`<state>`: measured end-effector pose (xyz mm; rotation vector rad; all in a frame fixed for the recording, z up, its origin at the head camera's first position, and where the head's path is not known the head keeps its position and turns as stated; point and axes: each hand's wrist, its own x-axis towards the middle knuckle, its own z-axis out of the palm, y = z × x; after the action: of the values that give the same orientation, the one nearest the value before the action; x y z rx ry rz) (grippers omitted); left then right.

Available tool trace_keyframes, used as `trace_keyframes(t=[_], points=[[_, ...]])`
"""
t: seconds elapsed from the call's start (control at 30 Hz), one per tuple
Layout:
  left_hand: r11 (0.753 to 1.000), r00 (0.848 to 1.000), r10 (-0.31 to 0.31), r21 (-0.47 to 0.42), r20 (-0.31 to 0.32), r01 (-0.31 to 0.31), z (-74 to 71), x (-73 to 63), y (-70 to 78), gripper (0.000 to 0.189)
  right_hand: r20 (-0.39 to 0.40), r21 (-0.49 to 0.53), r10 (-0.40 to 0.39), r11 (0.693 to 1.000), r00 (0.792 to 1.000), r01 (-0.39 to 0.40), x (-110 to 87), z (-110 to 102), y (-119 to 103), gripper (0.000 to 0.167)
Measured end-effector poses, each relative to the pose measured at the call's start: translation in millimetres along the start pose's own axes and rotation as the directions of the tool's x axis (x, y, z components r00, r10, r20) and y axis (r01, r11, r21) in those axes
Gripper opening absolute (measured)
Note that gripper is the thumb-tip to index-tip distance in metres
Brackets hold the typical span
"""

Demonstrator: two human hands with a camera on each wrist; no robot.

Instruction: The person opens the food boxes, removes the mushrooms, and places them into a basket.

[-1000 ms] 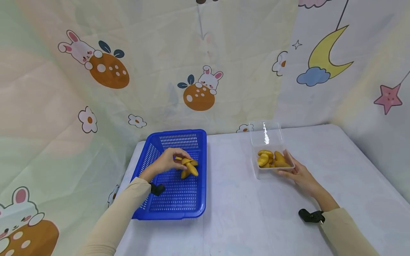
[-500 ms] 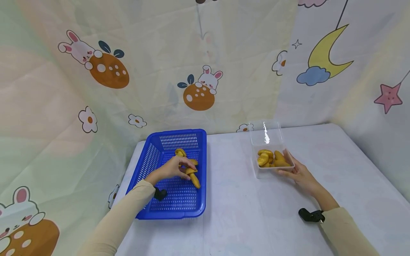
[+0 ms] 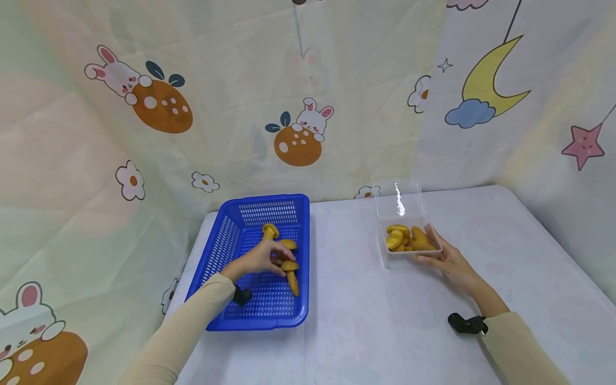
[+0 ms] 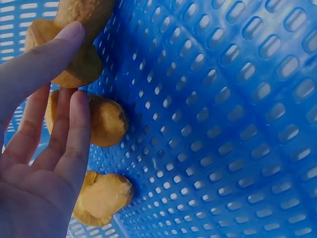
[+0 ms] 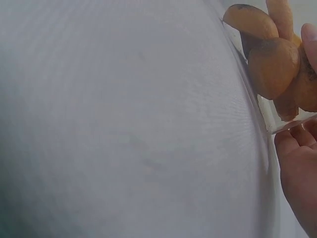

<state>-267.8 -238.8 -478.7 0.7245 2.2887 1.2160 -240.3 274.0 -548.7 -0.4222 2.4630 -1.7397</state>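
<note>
In the head view, my left hand [image 3: 262, 258] reaches into a blue perforated basket [image 3: 302, 278]. Thumb and fingers pinch the cap of a yellow-brown mushroom [image 3: 293, 283], whose stem points toward me. The left wrist view shows the thumb on this mushroom [image 4: 81, 67]; part of the grip is hidden. Two more mushrooms lie further back in the basket, one with its stem behind the hand [image 3: 270, 231] and one mostly covered [image 3: 289, 244]. On the right, my right hand [image 3: 449, 263] grips the near right corner of a clear plastic box [image 3: 397, 261] holding several mushrooms [image 3: 397, 238].
The box's transparent lid [image 3: 399, 200] stands raised at its back. A white cloth covers the table [image 3: 346, 299] between basket and box. Printed fabric [image 3: 231, 96] hangs behind and at both sides. Each wrist carries a small black camera [image 3: 467, 324].
My left hand has moved nearer to me within the basket, bringing the pinched mushroom along and uncovering the ones behind. The right hand and box have stayed in place.
</note>
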Motion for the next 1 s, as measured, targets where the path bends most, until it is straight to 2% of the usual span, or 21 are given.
trace_keyframes(t=[0.27, 0.4, 0.53, 0.8, 1.0], points=[[0.998, 0.999, -0.021, 0.062, -0.041, 0.024, -9.1, -2.2, 6.1, 0.044, 0.001, 0.004, -0.001, 1.000, 1.000, 0.001, -0.2, 0, 1, 0.093], [0.999, 0.999, 0.018, 0.044, -0.047, -0.016, -17.2, -0.8, 13.2, 0.045, 0.001, 0.005, 0.012, 1.000, 1.000, -0.012, -0.2, 0, 1, 0.094], [0.998, 0.995, 0.060, 0.011, -0.082, -0.059, -25.7, 4.7, 24.9, 0.041, 0.000, 0.015, 0.022, 1.000, 1.000, -0.022, 0.3, -1, 1, 0.094], [0.996, 0.975, 0.082, -0.010, -0.206, -0.086, -28.9, 32.6, 67.2, 0.035, 0.001, 0.028, 0.029, 0.999, 1.000, -0.029, -1.3, -1, -2, 0.095], [0.991, 0.972, 0.121, -0.025, -0.199, -0.129, -18.9, 61.8, 98.7, 0.036, 0.003, 0.033, 0.026, 0.999, 1.000, -0.026, -2.0, 0, -5, 0.094]])
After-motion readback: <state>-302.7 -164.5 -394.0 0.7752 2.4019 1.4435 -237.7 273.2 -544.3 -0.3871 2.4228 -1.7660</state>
